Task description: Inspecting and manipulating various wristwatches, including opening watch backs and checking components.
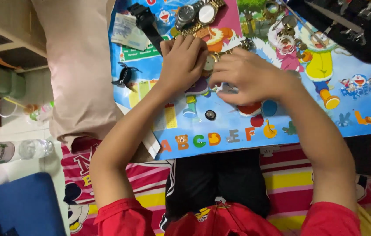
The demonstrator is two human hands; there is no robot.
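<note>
Hands meeting over a cartoon-printed board laid across the lap, seen from above. Left hand curled down, fingers closed over a gold watch at the board's centre. Right hand touching it from 3 o'clock, fingertips bunched and tucked under; cannot tell whether pinching a part or a tool. Watch mostly hidden between both hands, only a strip of bracelet showing.

Small round black part lying loose at 6 o'clock from the hands, near the board's front edge. Two more watches at 12 o'clock, a black strap at 11, a black clip at 9, an open tool case at 2. Pillow just beside the board at 9 o'clock.

Probable trouble: board resting on legs, not on a firm top, so any shift of a knee or press of a wrist likely to tip it and send the loose round part rolling off onto the striped bedding. Also possible: right forearm sweeping that part away. Slip of the hidden fingertips likely to scratch the watch.
</note>
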